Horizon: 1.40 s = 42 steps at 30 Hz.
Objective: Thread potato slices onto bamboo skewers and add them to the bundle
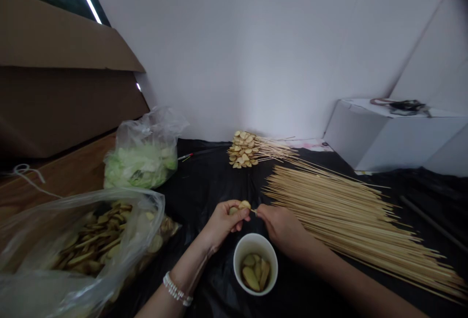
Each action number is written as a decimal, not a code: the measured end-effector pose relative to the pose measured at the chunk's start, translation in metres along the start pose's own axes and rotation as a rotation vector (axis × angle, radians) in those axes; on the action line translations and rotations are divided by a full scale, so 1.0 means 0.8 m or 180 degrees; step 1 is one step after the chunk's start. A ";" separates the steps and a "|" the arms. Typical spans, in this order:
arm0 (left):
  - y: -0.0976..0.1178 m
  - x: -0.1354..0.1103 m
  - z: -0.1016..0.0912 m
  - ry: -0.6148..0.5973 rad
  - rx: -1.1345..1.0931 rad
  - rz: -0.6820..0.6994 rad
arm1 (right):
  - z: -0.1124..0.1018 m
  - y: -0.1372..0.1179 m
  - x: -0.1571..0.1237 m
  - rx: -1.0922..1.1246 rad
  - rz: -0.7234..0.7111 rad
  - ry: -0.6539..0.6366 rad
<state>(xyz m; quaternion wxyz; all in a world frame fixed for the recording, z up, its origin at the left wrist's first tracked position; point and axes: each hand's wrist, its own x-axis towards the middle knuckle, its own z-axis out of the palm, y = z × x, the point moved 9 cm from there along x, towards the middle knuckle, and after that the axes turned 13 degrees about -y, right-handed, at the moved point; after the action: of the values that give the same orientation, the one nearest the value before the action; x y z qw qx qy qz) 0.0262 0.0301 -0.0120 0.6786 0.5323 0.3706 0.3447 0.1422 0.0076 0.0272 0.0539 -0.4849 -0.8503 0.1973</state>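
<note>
My left hand [228, 220], with a beaded bracelet on its wrist, pinches a pale potato slice [244, 205] between thumb and fingers. Another slice shows inside its curled fingers. My right hand [280, 223] is closed on a thin wooden skewer [253, 210], whose tip end meets the slice. Most of that skewer is hidden by the right hand. Just below both hands stands a white cup [237, 279] with several potato slices [256, 271] in it. Beyond them lies a pile of threaded slices [243, 149], their sticks pointing right.
Many bare skewers [351, 220] lie spread at the right on black sheeting [204, 176]. An open plastic bag [153, 206] of slices is at the left, a bag of pale green pieces [141, 162] behind it. A white box [365, 132] stands back right, a cardboard box [66, 108] at left.
</note>
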 end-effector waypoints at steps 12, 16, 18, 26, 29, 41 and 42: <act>0.004 -0.001 -0.006 0.0101 -0.1162 0.0132 | -0.023 0.009 -0.005 0.0158 -0.0174 0.0657; 0.004 -0.002 -0.014 0.0162 -0.1981 0.0121 | -0.032 0.017 -0.007 0.0237 -0.0222 0.0835; 0.005 -0.002 -0.016 0.0181 -0.2095 0.0187 | -0.031 0.016 -0.007 0.0234 -0.0262 0.0819; 0.003 -0.001 -0.021 0.0374 -0.2026 0.0357 | -0.025 0.015 -0.006 0.0207 -0.0221 0.0702; 0.005 -0.001 -0.021 0.0332 -0.1910 0.0392 | -0.025 0.015 -0.006 0.0200 -0.0223 0.0697; 0.002 -0.003 -0.027 0.0489 -0.1837 0.0281 | -0.022 0.017 -0.004 0.0177 -0.0197 0.0653; 0.002 -0.003 -0.028 0.0520 -0.1822 0.0286 | -0.022 0.016 -0.004 0.0167 -0.0190 0.0639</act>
<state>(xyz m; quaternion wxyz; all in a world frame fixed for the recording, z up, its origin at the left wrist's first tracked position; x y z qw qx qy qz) 0.0051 0.0389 -0.0137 0.7531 0.3057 0.2878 0.5065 0.1592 0.0161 0.0384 0.1574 -0.4752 -0.8492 0.1682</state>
